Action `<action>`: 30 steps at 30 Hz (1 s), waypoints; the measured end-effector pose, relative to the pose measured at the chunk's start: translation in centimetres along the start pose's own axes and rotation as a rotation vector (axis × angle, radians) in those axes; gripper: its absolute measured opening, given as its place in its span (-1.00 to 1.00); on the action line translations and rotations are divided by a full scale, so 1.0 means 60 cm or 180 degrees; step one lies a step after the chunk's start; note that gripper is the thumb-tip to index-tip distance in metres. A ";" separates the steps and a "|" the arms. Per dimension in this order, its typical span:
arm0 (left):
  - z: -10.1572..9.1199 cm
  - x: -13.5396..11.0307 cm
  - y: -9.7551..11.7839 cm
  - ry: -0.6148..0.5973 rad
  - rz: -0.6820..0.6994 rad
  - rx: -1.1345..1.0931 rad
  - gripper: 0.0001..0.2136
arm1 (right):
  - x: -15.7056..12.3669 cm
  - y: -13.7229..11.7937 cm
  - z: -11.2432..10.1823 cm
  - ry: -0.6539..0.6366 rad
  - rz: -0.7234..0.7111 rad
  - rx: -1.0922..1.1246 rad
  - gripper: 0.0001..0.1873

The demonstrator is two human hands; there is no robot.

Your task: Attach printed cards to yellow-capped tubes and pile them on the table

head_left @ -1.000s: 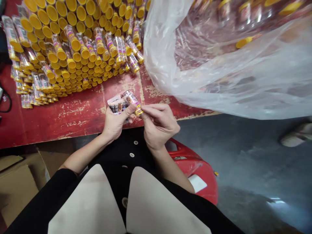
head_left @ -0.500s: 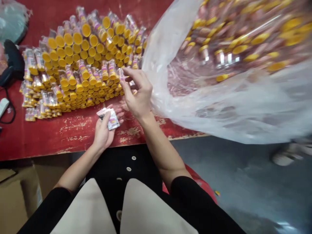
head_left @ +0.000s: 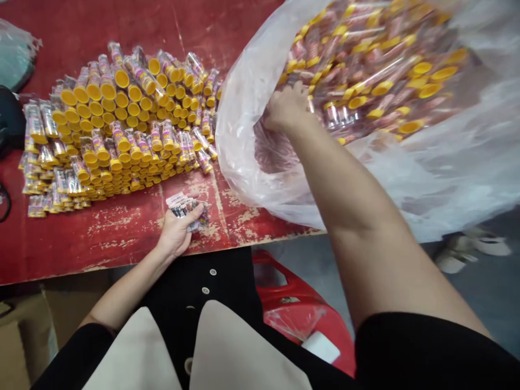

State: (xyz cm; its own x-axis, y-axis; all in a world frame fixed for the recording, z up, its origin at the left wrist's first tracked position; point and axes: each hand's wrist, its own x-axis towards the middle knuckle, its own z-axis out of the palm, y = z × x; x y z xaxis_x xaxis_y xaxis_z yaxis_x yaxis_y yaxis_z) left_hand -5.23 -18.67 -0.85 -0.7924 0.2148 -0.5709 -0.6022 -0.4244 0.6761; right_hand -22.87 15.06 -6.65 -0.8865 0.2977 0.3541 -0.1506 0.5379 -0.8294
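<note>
My left hand point(head_left: 177, 228) is closed around a small stack of printed cards or packets point(head_left: 186, 209), its thumb on top, close to the table's front edge. To the right, my right hand point(head_left: 287, 106) reaches into a large translucent plastic bag point(head_left: 239, 146). Its fingers point down and are partly hidden, so what they touch or grip does not show. Inside that bag lie many loose clear tubes with yellow caps point(head_left: 365, 70). Left of the bag, a stacked pile of wrapped yellow-capped tubes point(head_left: 122, 108) with purple-pink labels rests on the table.
The red table point(head_left: 101, 238) has worn patches along its front. At the far left are a black object point(head_left: 10, 122) and a teal item in clear plastic point(head_left: 14, 54). Below stand a red stool point(head_left: 317, 314) and a cardboard box point(head_left: 77, 303). Shoes point(head_left: 471, 249) show on the right.
My right hand has moved right, from the pile's near right corner into the bag. My left hand still holds its stack. The view has shifted slightly to the right.
</note>
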 end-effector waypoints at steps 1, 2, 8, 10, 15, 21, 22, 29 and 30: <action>0.002 0.003 0.001 0.0041 0.0015 -0.0065 -0.52 | -0.019 -0.010 -0.010 0.0085 0.0045 -0.0068 -0.48; 0.004 0.006 0.001 0.0067 0.0032 -0.0140 -0.54 | -0.045 -0.027 -0.020 0.0170 0.0103 -0.0258 -0.52; 0.026 0.011 -0.013 0.0197 0.0299 -0.0516 -0.81 | -0.297 -0.217 0.007 -0.0612 0.0238 0.0560 -0.77; 0.029 0.004 -0.017 0.0184 0.0333 -0.0532 -0.85 | -0.372 -0.268 0.049 -0.0706 0.0530 0.0991 -0.72; 0.016 -0.013 -0.021 0.0094 0.0182 -0.0540 -0.93 | -0.433 -0.294 0.103 -0.0207 0.1188 0.1747 -0.68; 0.004 -0.015 -0.026 0.0589 0.0121 -0.0808 -0.89 | -0.448 -0.291 0.088 0.0185 0.1313 0.2190 -0.61; 0.003 -0.016 -0.025 0.0621 0.0072 -0.0832 -0.90 | -0.455 -0.295 0.082 0.0239 0.1165 0.2208 -0.62; 0.007 -0.037 -0.025 0.0501 -0.0283 -0.0878 -0.90 | -0.493 -0.331 0.081 0.0826 0.0458 0.2002 -0.67; 0.009 -0.041 -0.025 0.0468 -0.0342 -0.0896 -0.91 | -0.495 -0.332 0.086 0.0995 0.0410 0.1908 -0.66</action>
State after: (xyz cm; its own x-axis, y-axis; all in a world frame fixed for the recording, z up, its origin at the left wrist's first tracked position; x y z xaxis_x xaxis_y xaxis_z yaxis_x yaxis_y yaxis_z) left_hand -2.43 -18.07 -0.22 -0.6909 0.1511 -0.7069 -0.6150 -0.6369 0.4649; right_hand 4.19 -8.60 -2.87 -0.7593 0.5921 0.2698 -0.3483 -0.0196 -0.9372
